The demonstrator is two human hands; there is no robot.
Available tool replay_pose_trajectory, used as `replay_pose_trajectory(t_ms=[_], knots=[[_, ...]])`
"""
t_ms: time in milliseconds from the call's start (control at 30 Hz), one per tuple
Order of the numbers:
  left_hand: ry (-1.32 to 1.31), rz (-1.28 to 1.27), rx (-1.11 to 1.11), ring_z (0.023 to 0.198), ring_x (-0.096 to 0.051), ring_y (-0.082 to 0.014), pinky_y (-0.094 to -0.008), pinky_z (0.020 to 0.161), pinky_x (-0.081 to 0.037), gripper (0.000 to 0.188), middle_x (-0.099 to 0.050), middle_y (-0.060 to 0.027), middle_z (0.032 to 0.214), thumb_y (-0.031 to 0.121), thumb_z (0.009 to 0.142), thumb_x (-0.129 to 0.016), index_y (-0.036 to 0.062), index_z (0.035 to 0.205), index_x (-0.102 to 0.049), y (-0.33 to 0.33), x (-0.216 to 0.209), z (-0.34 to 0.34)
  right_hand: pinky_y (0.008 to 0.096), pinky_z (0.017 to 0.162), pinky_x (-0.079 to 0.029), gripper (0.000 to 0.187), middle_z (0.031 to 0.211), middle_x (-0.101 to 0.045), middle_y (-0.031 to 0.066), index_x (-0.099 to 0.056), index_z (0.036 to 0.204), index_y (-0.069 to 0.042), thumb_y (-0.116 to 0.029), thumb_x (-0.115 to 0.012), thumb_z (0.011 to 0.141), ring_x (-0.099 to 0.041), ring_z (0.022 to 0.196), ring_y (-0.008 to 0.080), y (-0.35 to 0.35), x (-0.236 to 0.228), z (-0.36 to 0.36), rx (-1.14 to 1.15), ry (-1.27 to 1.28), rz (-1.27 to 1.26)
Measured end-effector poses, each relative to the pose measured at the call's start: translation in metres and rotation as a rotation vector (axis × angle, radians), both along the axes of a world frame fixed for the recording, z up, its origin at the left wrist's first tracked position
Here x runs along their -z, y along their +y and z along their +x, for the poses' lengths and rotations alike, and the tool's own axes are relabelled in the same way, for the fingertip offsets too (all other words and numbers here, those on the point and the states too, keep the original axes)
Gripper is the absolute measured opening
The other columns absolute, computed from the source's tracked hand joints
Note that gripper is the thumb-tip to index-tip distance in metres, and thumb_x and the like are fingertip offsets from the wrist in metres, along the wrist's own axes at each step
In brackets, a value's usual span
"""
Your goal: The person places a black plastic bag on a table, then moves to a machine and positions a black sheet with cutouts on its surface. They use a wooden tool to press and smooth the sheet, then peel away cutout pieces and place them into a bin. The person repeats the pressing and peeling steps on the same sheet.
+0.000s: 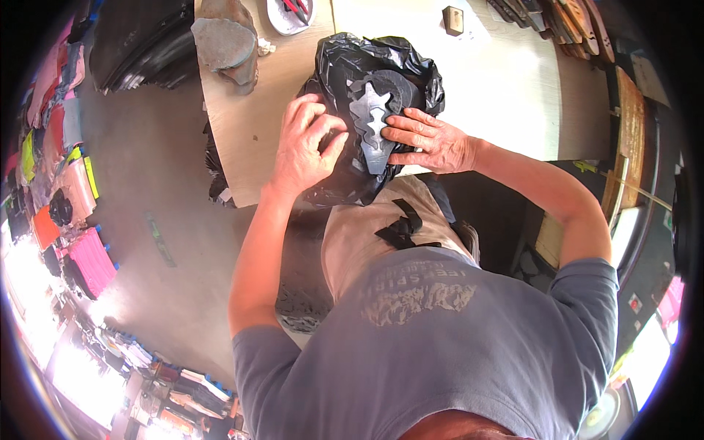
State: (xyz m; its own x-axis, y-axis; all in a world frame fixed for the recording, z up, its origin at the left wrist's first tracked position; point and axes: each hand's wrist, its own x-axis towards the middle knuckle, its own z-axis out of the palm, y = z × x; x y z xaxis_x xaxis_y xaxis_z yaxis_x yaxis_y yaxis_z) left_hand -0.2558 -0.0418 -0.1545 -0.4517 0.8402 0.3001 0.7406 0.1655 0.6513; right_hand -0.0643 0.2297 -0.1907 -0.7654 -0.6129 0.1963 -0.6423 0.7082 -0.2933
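A black plastic bag (334,62) lies open at the table's near edge. Inside it are several dark grey cut pieces, with jagged, lighter grey pieces (372,117) on top. My left hand (308,143) is at the bag's left side, fingers bent and apart, with the thumb toward the pieces; I see nothing held in it. My right hand (433,141) lies over the right side of the jagged pieces with its fingers stretched out, fingertips touching them. The lower part of the bag hangs over the table edge toward my lap.
On the pale table (249,139), a grey stone-like lump (224,44) sits at the far left beside a white dish (299,22) holding a red and black tool. A small wooden block (453,20) stands farther right. Stacked flat boards (576,29) lie at the far right corner.
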Motion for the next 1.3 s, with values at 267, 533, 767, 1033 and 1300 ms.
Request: replay_pose_trajectory(t_ms=[267, 533, 767, 1033, 1300], knots=[[0.132, -0.195, -0.009, 0.158, -0.027, -0.0459, -0.0625, 0.126, -0.024, 0.063, -0.031, -0.0178, 0.171, 0.033, 0.095, -0.077, 0.0158, 0.152, -0.058, 0.017, -0.009, 0.034, 0.0534, 0.117, -0.041, 0.031, 0.136, -0.061, 0.0113, -0.064, 0.110, -0.009, -0.009, -0.076, 0.082, -0.055, 0.138, 0.0327, -0.031, -0.038, -0.006, 0.232, -0.071, -0.218], [0.242, -0.263, -0.014, 0.158, -0.027, -0.0439, -0.0649, 0.126, -0.022, 0.061, -0.038, -0.0098, 0.169, 0.046, 0.096, -0.071, 0.0191, 0.150, -0.060, 0.020, 0.002, 0.037, 0.0542, 0.118, -0.039, 0.047, 0.148, -0.055, 0.0193, -0.061, 0.139, -0.004, -0.018, -0.073, 0.095, -0.050, 0.143, 0.0390, -0.043, -0.053, -0.042, 0.786, 0.101, -0.279], [0.315, -0.396, -0.027, 0.161, -0.020, -0.0421, -0.0656, 0.128, -0.015, 0.060, -0.037, -0.0090, 0.170, 0.051, 0.100, -0.064, 0.0200, 0.151, -0.060, 0.024, 0.003, 0.040, 0.0528, 0.124, -0.032, 0.047, 0.153, -0.054, 0.0184, -0.060, 0.145, -0.004, -0.029, -0.059, 0.105, -0.044, 0.149, 0.0366, -0.062, -0.018, -0.055, 0.856, -0.067, -0.063], [0.276, -0.305, -0.055, 0.160, -0.021, -0.0412, -0.0643, 0.129, -0.015, 0.056, -0.040, -0.0085, 0.168, 0.049, 0.101, -0.063, 0.0221, 0.150, -0.061, 0.023, 0.000, 0.042, 0.0440, 0.100, -0.054, 0.056, 0.119, -0.074, 0.0232, -0.067, 0.135, -0.004, -0.036, -0.078, 0.091, -0.072, 0.110, 0.0338, 0.020, -0.033, -0.129, 1.080, -0.342, -0.186], [0.274, -0.327, -0.074, 0.160, -0.024, -0.0386, -0.0685, 0.127, -0.014, 0.056, -0.045, -0.0068, 0.164, 0.046, 0.098, -0.066, 0.0222, 0.148, -0.063, 0.026, -0.008, 0.043, 0.0333, 0.086, -0.057, 0.028, 0.096, -0.077, 0.0104, -0.075, 0.112, -0.007, -0.016, -0.080, 0.086, -0.073, 0.088, 0.0208, 0.022, -0.129, -0.129, 0.907, -0.094, -0.527]])
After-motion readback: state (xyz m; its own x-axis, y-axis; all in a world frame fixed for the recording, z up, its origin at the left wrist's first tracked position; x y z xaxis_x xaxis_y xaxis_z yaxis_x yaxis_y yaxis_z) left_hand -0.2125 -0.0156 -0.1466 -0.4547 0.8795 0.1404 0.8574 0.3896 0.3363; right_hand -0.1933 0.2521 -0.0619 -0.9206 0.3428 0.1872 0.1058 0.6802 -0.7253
